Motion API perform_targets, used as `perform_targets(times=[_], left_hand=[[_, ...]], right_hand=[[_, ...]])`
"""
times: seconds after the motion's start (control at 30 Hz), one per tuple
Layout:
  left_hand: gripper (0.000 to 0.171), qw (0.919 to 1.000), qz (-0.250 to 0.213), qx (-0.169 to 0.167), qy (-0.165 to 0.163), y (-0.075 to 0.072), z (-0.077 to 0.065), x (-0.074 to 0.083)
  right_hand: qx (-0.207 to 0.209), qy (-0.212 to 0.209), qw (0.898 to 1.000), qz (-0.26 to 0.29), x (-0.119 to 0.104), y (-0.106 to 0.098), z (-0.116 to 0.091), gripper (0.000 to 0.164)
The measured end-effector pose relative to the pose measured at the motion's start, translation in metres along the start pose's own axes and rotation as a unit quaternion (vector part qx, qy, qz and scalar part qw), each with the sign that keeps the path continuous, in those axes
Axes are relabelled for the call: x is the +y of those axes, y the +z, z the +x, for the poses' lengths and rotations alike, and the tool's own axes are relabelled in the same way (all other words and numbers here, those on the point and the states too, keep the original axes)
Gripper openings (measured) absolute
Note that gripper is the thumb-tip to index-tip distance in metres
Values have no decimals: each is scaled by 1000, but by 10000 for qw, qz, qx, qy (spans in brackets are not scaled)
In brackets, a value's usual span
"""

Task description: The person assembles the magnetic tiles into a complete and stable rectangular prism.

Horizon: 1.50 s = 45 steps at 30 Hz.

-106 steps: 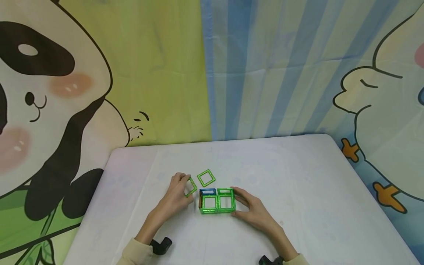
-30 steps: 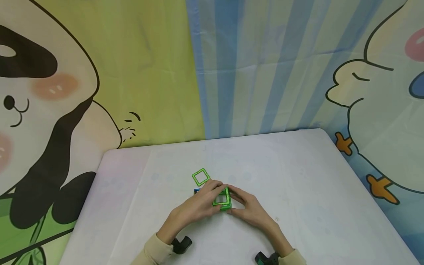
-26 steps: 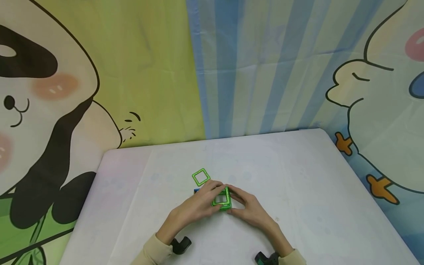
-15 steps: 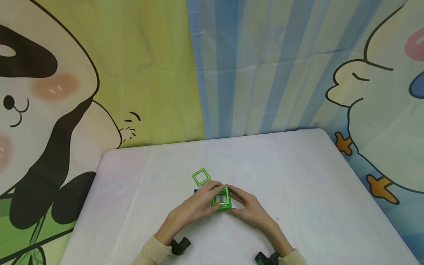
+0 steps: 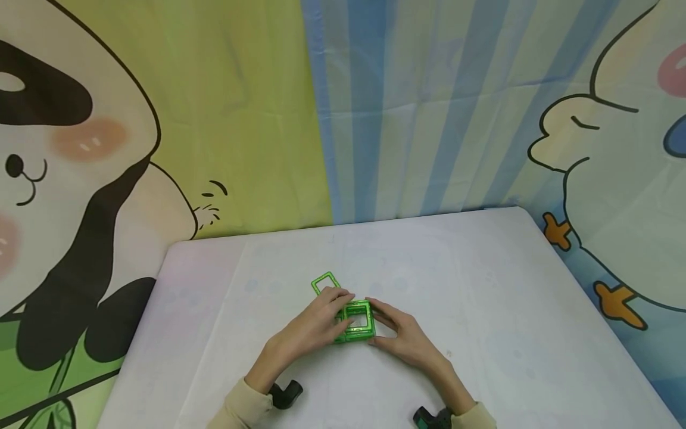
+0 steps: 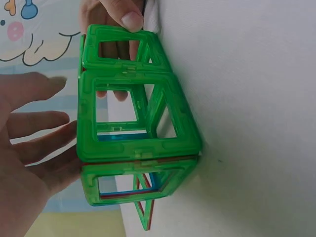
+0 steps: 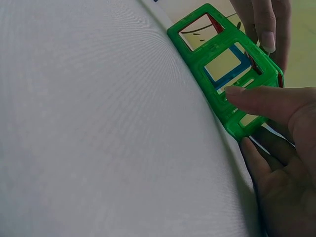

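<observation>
A box-like build of magnetic tiles (image 5: 360,335), mostly green-framed squares, stands on the table. A blue tile (image 7: 229,76) and red edges show through its windows. My right hand (image 5: 407,339) grips the build's right end, thumb on the near face and fingers behind, as the right wrist view shows. Over the left part is my left hand (image 5: 302,328), hiding that part in the head view. In the left wrist view its fingers (image 6: 42,118) are spread, pinching nothing, with the tips close to the top edge; whether they touch it I cannot tell.
A loose green square tile (image 5: 320,277) lies just beyond the build, partly behind my left hand. The white table (image 5: 445,262) reaches back to a cartoon-printed cloth (image 5: 257,119). Black devices (image 5: 287,394) sit at both wrists.
Earlier my left hand held a green square tile left of the build, then brought it onto the build. Since half a second ago that hand has loosened and shifted slightly left; the right stays put.
</observation>
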<state>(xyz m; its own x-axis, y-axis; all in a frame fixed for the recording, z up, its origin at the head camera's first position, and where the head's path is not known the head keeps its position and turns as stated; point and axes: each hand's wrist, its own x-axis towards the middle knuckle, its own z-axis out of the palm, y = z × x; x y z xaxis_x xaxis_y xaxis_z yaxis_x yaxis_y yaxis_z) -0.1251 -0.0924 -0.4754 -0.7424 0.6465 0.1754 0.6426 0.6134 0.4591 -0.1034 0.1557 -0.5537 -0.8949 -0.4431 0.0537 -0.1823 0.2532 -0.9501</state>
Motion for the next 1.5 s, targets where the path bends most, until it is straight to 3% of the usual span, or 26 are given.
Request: perform_targets(times=[0.5,0.77,1.03,1.33,1.5], left_hand=[[40,9932,-190,379,-1088,-6,9,-38],[46,9889,13,92,-1482,-3,25,-58],[53,9792,43,-419,-1985,0,38,-70],[37,9768,264,-665,-2019,2,44,-73],[38,9766,358,-735,-1991,3,46,-73]], right_hand=[[41,81,10000,-12,0,1,0,81],[26,73,9999,95,0,0,0,81],[1,135,9999,92,-1,2,0,79],[8,127,9999,45,-2,3,-1,79],[21,209,9997,77,-2,2,-1,80]])
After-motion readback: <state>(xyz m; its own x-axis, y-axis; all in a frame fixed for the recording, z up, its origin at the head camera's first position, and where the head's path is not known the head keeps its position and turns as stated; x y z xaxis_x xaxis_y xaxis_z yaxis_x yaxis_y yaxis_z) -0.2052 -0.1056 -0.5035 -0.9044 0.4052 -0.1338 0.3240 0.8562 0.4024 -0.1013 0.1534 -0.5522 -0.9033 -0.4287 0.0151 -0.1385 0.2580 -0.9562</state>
